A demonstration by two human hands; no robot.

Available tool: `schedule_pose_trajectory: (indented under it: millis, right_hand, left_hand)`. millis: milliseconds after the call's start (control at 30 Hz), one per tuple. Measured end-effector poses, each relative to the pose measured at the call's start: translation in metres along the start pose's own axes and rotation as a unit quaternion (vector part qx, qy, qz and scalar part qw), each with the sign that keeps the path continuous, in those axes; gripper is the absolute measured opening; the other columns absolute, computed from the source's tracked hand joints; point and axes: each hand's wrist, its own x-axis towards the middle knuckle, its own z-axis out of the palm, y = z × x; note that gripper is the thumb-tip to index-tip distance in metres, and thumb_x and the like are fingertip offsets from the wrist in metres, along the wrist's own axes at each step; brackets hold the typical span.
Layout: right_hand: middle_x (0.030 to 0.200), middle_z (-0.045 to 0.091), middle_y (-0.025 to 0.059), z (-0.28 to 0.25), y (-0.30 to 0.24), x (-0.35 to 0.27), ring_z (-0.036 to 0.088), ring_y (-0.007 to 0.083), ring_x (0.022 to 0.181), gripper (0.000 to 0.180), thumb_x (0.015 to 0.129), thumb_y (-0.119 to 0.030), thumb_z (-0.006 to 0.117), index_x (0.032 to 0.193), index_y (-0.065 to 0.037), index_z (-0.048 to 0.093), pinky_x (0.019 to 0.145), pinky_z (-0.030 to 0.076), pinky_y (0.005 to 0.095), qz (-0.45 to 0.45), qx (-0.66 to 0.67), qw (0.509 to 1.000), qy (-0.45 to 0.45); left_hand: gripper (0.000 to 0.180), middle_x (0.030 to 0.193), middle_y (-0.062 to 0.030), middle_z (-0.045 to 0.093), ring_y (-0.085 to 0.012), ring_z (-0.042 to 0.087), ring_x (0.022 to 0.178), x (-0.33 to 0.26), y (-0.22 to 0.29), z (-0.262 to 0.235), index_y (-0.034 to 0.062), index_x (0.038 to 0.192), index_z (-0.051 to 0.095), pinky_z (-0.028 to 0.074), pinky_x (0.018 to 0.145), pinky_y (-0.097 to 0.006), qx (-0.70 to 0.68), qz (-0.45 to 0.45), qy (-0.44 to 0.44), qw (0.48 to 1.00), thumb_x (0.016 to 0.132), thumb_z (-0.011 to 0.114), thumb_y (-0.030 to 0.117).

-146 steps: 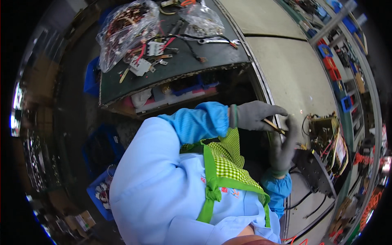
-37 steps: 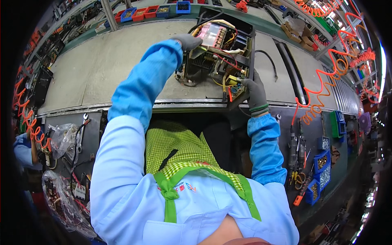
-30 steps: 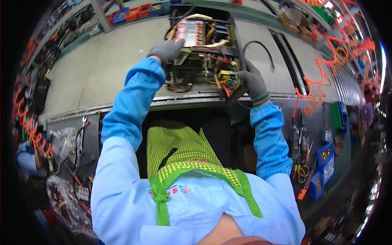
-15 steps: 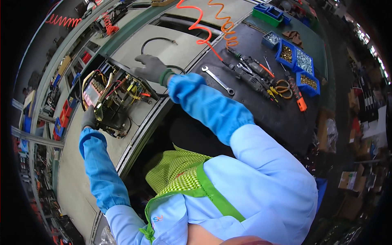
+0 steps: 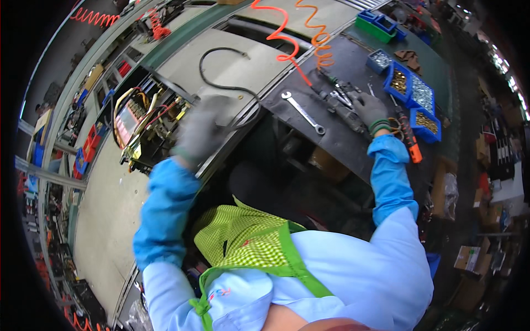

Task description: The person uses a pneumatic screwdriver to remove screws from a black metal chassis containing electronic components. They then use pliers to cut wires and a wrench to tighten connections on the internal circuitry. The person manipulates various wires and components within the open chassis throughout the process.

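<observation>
My left hand (image 5: 205, 131), in a grey glove and smeared by motion, is beside the right side of an open electrical unit (image 5: 149, 129) with coloured wires and a pinkish panel. Its fingers cannot be made out. A black hose (image 5: 229, 87) curves across the bench just behind it. Over at the tool group on the dark mat, my gloved right hand (image 5: 370, 110) lies over the tools, its fingers stretched out. Under and beside it are a dark air tool (image 5: 348, 115) and an orange-and-black screwdriver (image 5: 407, 135). A combination wrench (image 5: 303, 113) lies left of them.
Blue bins of screws and fasteners (image 5: 411, 88) stand right of the tools. Red (image 5: 281, 36) and orange (image 5: 319, 41) coiled air hoses hang down over the bench. A metal frame (image 5: 49, 171) runs along the left. A gap separates the pale bench (image 5: 105, 226) from the dark mat (image 5: 337, 146).
My right hand has moved from the electrical unit rightward to the tools. My left hand has swung from the unit's near left side to its right. The black hose now lies more stretched out.
</observation>
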Motion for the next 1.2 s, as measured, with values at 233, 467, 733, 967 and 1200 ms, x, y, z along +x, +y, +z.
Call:
schedule_pose_trajectory:
  millis: [233,467,733,967,1200]
  right_hand:
    - [0.095,0.066,0.0204,0.040,0.042,-0.004,0.063,0.0362,0.092,0.037,0.089,-0.040,0.049,0.097,-0.008,0.067,0.083,0.049,0.0477,0.033,-0.155,0.986,-0.053]
    - [0.100,0.067,0.0169,0.005,0.056,0.015,0.063,0.0336,0.095,0.030,0.078,-0.025,0.068,0.101,-0.005,0.068,0.085,0.049,0.0420,0.012,0.049,0.973,-0.225]
    - [0.105,0.064,0.0186,0.024,0.028,0.033,0.062,0.0359,0.098,0.027,0.077,-0.017,0.058,0.102,-0.006,0.060,0.085,0.049,0.0459,-0.082,-0.283,0.926,-0.236]
    - [0.095,0.063,0.0217,0.019,0.053,0.003,0.061,0.0413,0.088,0.029,0.080,-0.021,0.054,0.106,-0.007,0.057,0.078,0.047,0.0525,-0.085,-0.178,0.966,-0.167]
    - [0.084,0.062,0.0214,-0.007,0.090,-0.023,0.061,0.0375,0.078,0.023,0.085,-0.013,0.046,0.103,-0.002,0.056,0.069,0.045,0.0451,-0.072,0.009,0.982,-0.172]
  left_hand:
    - [0.047,0.115,-0.0149,0.056,-0.0352,0.053,0.107,0.031,0.059,0.177,0.0106,0.122,0.053,0.044,0.085,-0.046,-0.110,-0.014,-0.176,0.978,0.083,0.058,0.036]
    - [0.044,0.122,-0.0153,0.051,-0.0458,0.042,0.122,0.045,0.094,0.243,0.0087,0.113,0.055,0.037,0.101,-0.051,-0.025,0.009,-0.104,0.994,0.085,0.057,0.043]
    - [0.034,0.127,-0.0187,0.049,-0.0423,0.039,0.127,0.053,0.053,0.246,0.0055,0.108,0.058,0.035,0.102,-0.051,-0.082,-0.065,-0.093,0.990,0.082,0.057,0.026]
    - [0.047,0.103,-0.0206,0.057,-0.0359,0.059,0.093,0.084,0.058,0.230,0.0121,0.129,0.048,0.052,0.069,-0.044,-0.001,-0.258,-0.168,0.951,0.082,0.051,0.009]
    - [0.039,0.119,-0.0237,0.056,-0.0432,0.061,0.100,0.103,0.036,0.245,0.0034,0.120,0.057,0.052,0.078,-0.048,-0.183,-0.346,-0.243,0.887,0.082,0.055,0.010]
